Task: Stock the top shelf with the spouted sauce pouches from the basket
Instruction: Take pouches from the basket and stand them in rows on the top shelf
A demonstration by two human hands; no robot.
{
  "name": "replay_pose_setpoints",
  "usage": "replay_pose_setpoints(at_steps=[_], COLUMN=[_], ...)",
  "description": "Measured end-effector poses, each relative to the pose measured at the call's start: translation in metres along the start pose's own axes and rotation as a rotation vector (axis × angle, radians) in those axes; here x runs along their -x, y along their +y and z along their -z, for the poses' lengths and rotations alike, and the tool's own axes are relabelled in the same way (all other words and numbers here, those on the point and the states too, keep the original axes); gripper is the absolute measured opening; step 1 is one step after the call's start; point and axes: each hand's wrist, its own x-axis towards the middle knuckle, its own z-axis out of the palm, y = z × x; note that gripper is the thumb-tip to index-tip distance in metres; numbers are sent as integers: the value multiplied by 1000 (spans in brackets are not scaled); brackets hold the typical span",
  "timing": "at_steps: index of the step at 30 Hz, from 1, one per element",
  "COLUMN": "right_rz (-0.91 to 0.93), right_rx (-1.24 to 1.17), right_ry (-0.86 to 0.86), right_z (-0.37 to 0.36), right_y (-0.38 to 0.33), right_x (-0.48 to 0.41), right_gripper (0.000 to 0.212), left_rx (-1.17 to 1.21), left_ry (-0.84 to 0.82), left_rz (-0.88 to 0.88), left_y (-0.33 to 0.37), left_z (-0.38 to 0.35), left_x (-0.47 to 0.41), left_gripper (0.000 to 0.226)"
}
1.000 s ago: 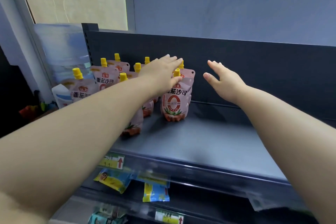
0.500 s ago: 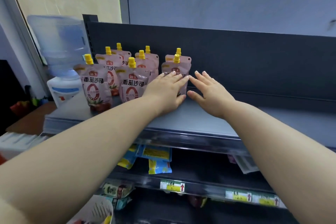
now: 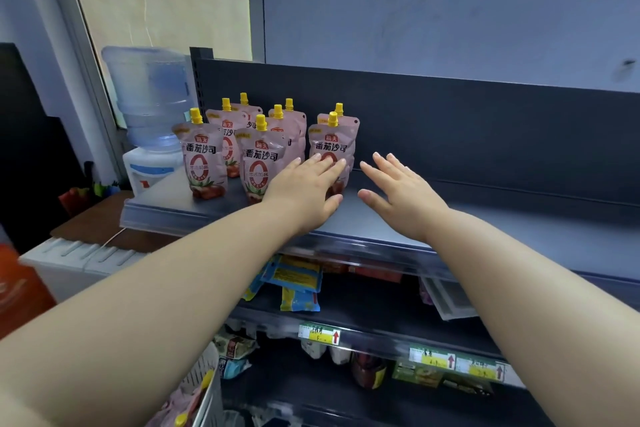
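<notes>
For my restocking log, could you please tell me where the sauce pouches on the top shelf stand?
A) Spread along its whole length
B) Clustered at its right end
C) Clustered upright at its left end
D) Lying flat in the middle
C: the pouches stand upright, yellow spouts up, grouped at the left end of the top shelf.

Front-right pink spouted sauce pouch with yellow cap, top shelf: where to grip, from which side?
Probably pinch the pink spouted pouch at its flat top under the yellow cap, from the right: it stands upright, bare grey shelf lies there, other pouches stand left, the left hand covers its lower front.
</notes>
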Motion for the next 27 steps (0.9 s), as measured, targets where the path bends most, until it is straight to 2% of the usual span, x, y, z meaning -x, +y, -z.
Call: replay_pose_setpoints(at_steps=[12, 19, 27], right_rz=[86, 177, 273], right_rx=[-50, -102, -130], right_ry=[-29, -54, -114], right_z=[5, -15, -59], right_y=[-32, -84, -165], right_x=[54, 54, 28], right_gripper=[57, 58, 57], left_rx=[-38, -76, -78], left_ry=[-41, -132, -196], left_rz=[85, 187, 296], left_y=[25, -11, -86], left_z=[24, 24, 7], left_x=[81, 144, 207], left_gripper=[62, 62, 61])
